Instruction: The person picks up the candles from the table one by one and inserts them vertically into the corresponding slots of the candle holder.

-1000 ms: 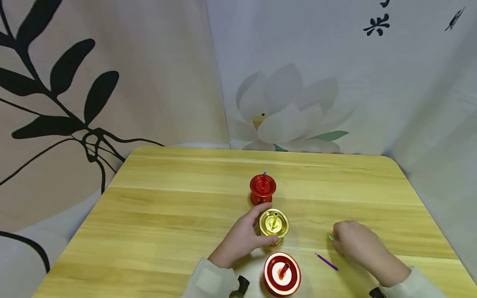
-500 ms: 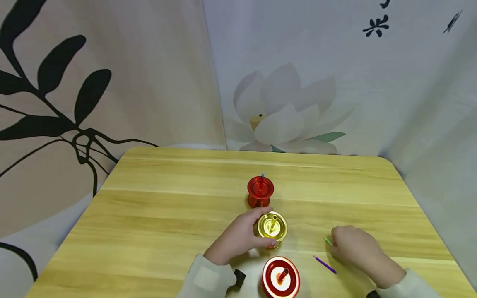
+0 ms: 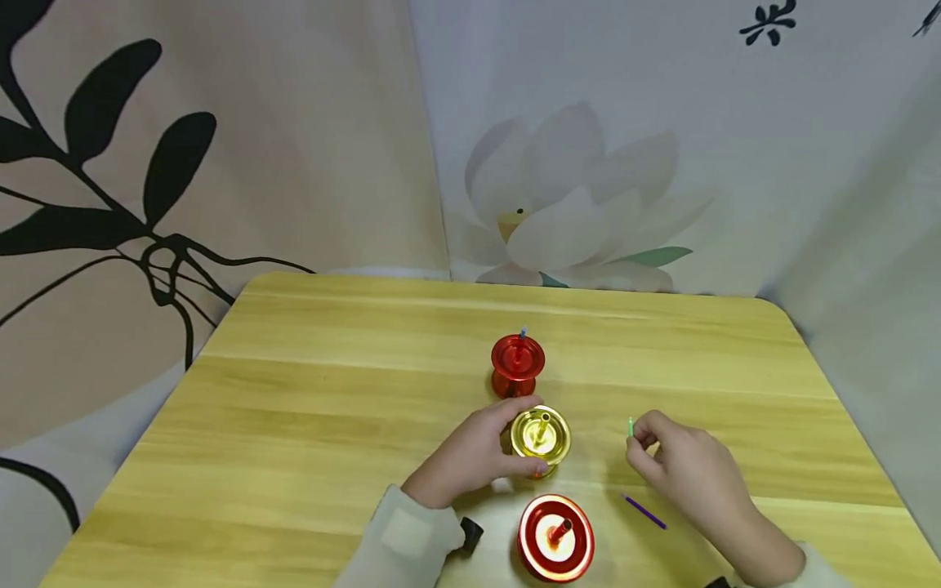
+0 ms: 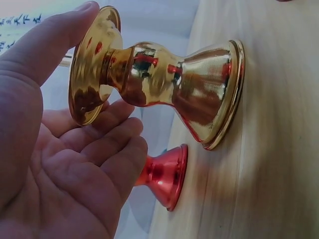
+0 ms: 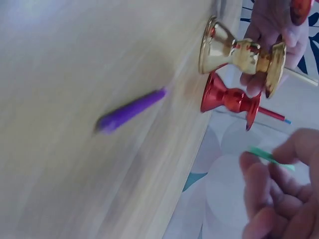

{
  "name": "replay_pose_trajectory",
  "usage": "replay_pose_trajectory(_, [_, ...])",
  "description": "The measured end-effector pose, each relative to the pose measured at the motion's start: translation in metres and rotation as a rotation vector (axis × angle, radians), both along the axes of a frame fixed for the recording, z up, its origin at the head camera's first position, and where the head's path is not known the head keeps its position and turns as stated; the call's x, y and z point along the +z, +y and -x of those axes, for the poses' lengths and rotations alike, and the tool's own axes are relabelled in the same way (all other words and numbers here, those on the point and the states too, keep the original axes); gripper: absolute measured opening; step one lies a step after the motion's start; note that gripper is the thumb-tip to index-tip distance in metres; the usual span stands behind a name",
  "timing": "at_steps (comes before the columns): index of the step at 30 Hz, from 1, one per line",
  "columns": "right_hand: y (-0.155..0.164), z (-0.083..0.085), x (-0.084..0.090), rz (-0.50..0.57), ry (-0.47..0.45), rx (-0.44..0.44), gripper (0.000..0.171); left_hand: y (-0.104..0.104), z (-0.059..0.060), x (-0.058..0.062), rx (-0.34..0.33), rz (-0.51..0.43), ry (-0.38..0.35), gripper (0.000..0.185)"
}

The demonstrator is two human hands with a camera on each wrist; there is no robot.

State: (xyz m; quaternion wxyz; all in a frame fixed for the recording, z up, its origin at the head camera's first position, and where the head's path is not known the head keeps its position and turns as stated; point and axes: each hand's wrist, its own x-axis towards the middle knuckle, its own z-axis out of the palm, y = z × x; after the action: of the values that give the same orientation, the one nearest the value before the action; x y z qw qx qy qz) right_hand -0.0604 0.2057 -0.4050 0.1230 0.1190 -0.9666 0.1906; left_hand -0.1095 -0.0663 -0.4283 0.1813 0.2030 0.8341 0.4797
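Your left hand curls its fingers around the gold candle holder at the desk's center. At its 3 o'clock, your right hand pinches a thin green candle above the wood. A purple candle lies at 4 o'clock. Red candle holders stand at 12 o'clock and 6 o'clock.

Head looks down; both wrist views closely share the gold holder.
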Motion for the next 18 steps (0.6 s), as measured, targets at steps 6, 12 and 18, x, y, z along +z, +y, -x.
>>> replay_pose_trajectory(6, [-0.018, 0.000, 0.001, 0.111, 0.122, 0.042, 0.016, -0.001, 0.001, -0.001, 0.000, -0.006, 0.009, 0.084])
replay_pose_trajectory(12, [-0.035, 0.002, 0.008, 0.175, 0.130, 0.107, 0.016, -0.001, 0.000, -0.001, -0.002, -0.021, 0.014, 0.083])
replay_pose_trajectory(18, [-0.047, 0.007, 0.013, 0.197, 0.196, 0.159, 0.018, 0.000, 0.000, -0.002, -0.012, -0.033, 0.016, 0.083])
